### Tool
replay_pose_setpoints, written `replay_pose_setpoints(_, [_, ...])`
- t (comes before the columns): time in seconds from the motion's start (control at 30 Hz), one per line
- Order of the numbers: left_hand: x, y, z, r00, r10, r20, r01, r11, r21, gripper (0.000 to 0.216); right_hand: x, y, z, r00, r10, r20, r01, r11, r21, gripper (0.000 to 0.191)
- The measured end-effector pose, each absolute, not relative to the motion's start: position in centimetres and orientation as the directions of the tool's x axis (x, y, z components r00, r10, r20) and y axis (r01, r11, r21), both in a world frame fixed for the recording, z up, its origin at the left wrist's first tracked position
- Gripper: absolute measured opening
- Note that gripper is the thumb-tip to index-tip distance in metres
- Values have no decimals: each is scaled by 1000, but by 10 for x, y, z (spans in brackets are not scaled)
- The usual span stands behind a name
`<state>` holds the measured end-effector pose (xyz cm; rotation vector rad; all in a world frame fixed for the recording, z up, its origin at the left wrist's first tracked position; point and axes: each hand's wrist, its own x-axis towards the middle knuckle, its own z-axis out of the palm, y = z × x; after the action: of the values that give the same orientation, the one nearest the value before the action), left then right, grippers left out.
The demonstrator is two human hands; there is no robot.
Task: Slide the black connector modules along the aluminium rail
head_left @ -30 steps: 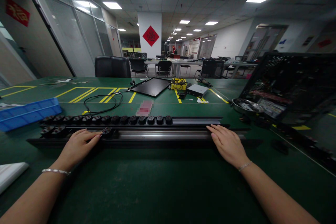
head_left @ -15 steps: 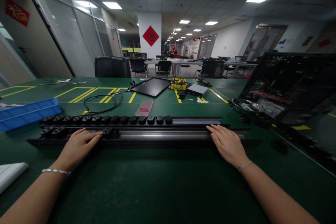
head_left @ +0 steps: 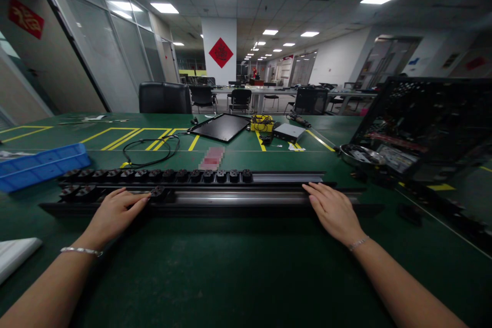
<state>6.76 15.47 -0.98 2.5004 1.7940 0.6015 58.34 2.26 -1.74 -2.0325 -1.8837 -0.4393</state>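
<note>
Two long black rails lie side by side across the green table. Along the far rail [head_left: 286,178] runs a row of black socket modules [head_left: 195,176]. The near rail [head_left: 238,199] has a bare metallic channel and a few modules toward its left end. My left hand [head_left: 120,210] rests on the near rail, thumb and forefinger closed against the left side of one black socket module [head_left: 157,193]; its other fingers are partly hidden. My right hand [head_left: 333,211] lies flat with fingers stretched out over the near rail's right part, fingertips by the far rail's edge, holding nothing.
A blue bin [head_left: 46,166] stands at left, with a white object [head_left: 17,256] below it. Beyond the rails lie a black cable [head_left: 154,139], a flat black panel [head_left: 221,127] and a grey box [head_left: 289,132]. A metal bowl [head_left: 359,155] and an open computer case [head_left: 434,123] are at right.
The black socket module at my left fingertips has shifted very slightly to the right. My right hand and the rails have stayed put.
</note>
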Motion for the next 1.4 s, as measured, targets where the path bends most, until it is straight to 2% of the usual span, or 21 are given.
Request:
replay_pose_setpoints(0.23, [68,154,-8,289,917,276,907,-355,229,57,583,22,-17,55,891,451,998,-62,0,44])
replay_pose_setpoints(0.57, [72,152,-2,283,929,240,922,-332,201,53,583,22,-16,69,890,451,998,-67,-20,44])
replay_pose_setpoints(1.13, [71,153,-3,315,908,276,906,-375,197,61,584,23,-18,62,893,446,998,-58,-23,44])
replay_pose_setpoints(1.4, [67,155,-7,331,907,259,897,-388,211,53,584,23,-18,65,894,443,998,-61,-23,46])
